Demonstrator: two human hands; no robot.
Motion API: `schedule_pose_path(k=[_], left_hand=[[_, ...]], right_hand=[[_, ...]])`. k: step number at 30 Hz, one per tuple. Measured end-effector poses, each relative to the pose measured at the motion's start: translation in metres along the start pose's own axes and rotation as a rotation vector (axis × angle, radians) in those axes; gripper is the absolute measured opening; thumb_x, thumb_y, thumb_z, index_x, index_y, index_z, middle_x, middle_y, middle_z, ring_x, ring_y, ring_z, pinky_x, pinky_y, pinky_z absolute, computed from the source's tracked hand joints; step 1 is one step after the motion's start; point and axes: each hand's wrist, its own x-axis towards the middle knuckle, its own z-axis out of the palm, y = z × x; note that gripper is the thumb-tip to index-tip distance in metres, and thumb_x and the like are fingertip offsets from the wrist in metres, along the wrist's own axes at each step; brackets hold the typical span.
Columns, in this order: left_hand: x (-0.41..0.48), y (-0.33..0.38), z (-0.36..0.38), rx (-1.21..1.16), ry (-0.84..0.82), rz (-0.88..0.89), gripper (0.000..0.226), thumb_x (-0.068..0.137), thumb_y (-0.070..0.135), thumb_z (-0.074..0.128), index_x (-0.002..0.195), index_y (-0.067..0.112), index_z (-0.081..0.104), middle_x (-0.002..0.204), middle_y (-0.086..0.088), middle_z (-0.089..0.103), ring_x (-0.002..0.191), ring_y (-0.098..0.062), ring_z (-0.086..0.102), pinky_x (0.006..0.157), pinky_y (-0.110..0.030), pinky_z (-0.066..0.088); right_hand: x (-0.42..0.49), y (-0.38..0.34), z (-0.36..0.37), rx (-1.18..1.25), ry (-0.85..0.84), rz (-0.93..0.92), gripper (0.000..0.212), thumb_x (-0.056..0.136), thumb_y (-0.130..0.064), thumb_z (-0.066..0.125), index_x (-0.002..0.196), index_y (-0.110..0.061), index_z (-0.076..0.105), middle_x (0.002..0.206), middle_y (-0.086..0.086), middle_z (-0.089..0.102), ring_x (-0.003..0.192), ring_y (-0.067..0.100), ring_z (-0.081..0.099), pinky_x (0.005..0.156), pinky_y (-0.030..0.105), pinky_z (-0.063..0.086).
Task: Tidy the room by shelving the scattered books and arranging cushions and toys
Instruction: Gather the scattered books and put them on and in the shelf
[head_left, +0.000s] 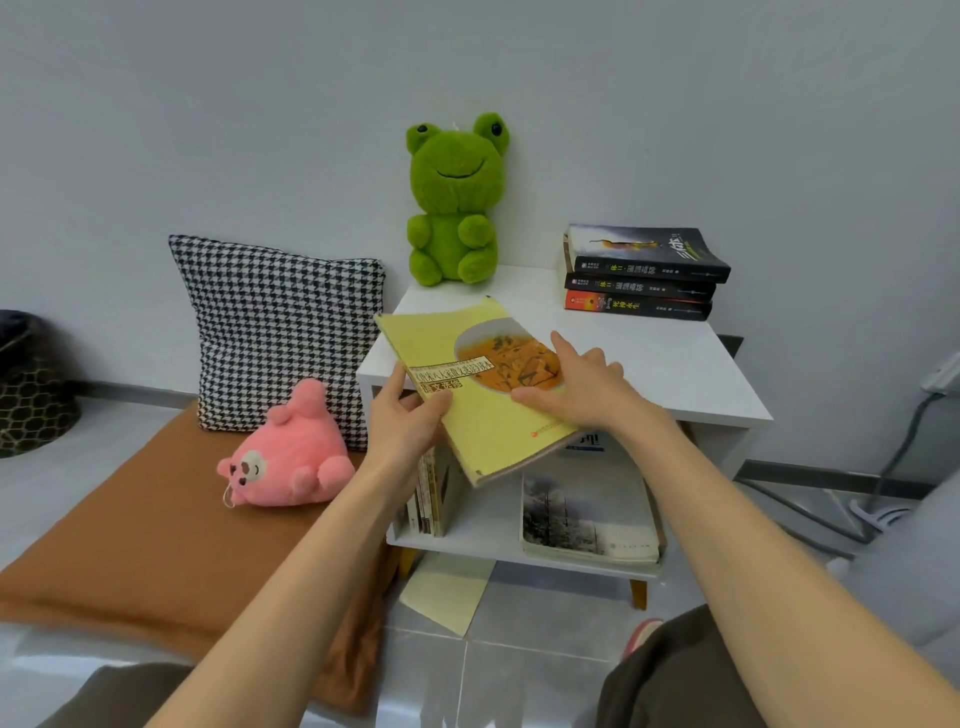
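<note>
Far left of shelf unit (675, 395): dark bin (31, 384), cut off by frame edge, contents not readable. Closer in, brown mat (156, 519) on floor w/ check cushion (280, 332) propped upright against wall and pink toy (291, 457) lying on its back just in front of cushion. Both soft, light, squashable; take by body, no care needed.

At shelf's left front corner: left hand (405, 421) pinching the yellow book (483, 389) at its left edge, thumb on cover, fingers under, partly hidden. Book held tilted, above the shelf's front edge, overhanging the lower opening. Thin paperback, prob. light and floppy; cover looks smooth, may slide if held by one corner. Best gripped at spine side or w/ both long edges supported, as now. Right hand (576, 384) flat on cover, fingers spread, pressing/steadying rather than clenched; whether fingertips curl round far edge, can't tell.

On shelf top, behind book: green frog (454, 202) sitting upright against wall. Right of frog, near wall: stack of three dark books (644, 273), thicker, likely heavier and stiff.

In lower opening: few slim books (426, 493) standing at left, partly masked by left wrist; count unclear. To right, grey-cover book (587, 509) leaning or lying, upper part hidden behind yellow book. Under shelf, pale sheet (447, 592) on floor, part tucked beneath; loose paper or thin book, can't tell.

Far right of shelf: cable (904, 452) and socket, cropped. Title text on yellow cover too small to read.
</note>
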Motion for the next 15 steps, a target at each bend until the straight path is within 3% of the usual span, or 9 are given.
schedule_pose_path(k=[3, 7, 10, 13, 15], left_hand=[[0.001, 0.001, 0.002, 0.121, -0.001, 0.139, 0.056, 0.091, -0.003, 0.051, 0.137, 0.028, 0.044, 0.108, -0.008, 0.069, 0.095, -0.023, 0.066, 0.084, -0.042, 0.056], [-0.004, 0.01, 0.012, 0.212, 0.003, 0.364, 0.061, 0.092, -0.005, 0.046, 0.14, 0.031, 0.04, 0.129, 0.001, 0.06, 0.111, -0.018, 0.061, 0.092, -0.037, 0.053], [0.001, 0.026, 0.013, 0.154, -0.002, 0.489, 0.063, 0.094, -0.005, 0.046, 0.147, 0.024, 0.031, 0.144, 0.006, 0.046, 0.123, -0.014, 0.054, 0.098, -0.037, 0.049], [0.015, 0.048, 0.008, 0.187, -0.033, 0.646, 0.066, 0.095, -0.002, 0.048, 0.145, 0.036, 0.028, 0.149, 0.009, 0.04, 0.129, -0.024, 0.049, 0.101, -0.043, 0.047], [0.023, 0.058, 0.006, 0.262, -0.059, 0.742, 0.069, 0.095, -0.003, 0.047, 0.143, 0.042, 0.025, 0.15, 0.01, 0.037, 0.132, -0.024, 0.046, 0.102, -0.04, 0.046]], right_hand=[[-0.003, -0.001, 0.003, 0.227, 0.005, -0.032, 0.091, 0.071, -0.054, 0.076, 0.141, -0.016, 0.031, 0.137, 0.009, 0.048, 0.123, 0.029, 0.048, 0.098, 0.038, 0.043], [-0.006, -0.004, -0.001, 0.52, 0.166, -0.072, 0.065, 0.076, -0.024, 0.078, 0.132, -0.018, 0.046, 0.126, 0.001, 0.059, 0.116, 0.022, 0.055, 0.098, 0.04, 0.045], [-0.008, -0.011, -0.013, 0.661, 0.358, -0.181, 0.067, 0.084, -0.022, 0.07, 0.142, -0.028, 0.039, 0.126, -0.013, 0.055, 0.115, 0.012, 0.053, 0.097, 0.035, 0.044], [-0.009, -0.022, -0.02, 0.841, 0.49, -0.316, 0.07, 0.09, -0.013, 0.061, 0.148, -0.033, 0.028, 0.142, -0.014, 0.045, 0.126, 0.006, 0.046, 0.105, 0.032, 0.041], [-0.008, -0.025, -0.021, 0.916, 0.552, -0.369, 0.071, 0.092, -0.005, 0.056, 0.149, -0.034, 0.024, 0.148, -0.015, 0.038, 0.127, -0.005, 0.042, 0.108, 0.024, 0.039]])
